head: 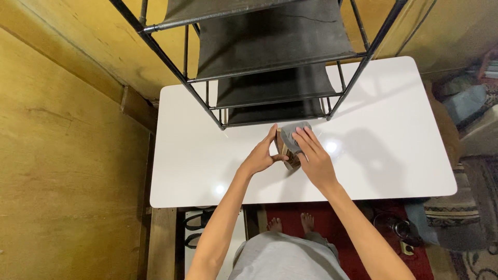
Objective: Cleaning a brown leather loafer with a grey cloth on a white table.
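Both hands on the sandal, near the bench's far edge.
Your left hand (259, 155) and right hand (313, 157) have their fingers closed around the grey sandal (290, 145); keep it level below the rack (270, 67).

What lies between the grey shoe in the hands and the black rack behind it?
In the head view, only bare white table lies between the grey shoe and the black rack.

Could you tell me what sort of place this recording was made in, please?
Probably a room in a home: a white table against wooden walls, a black shelf rack on it, patterned rugs on the floor, and the person's bare feet below.
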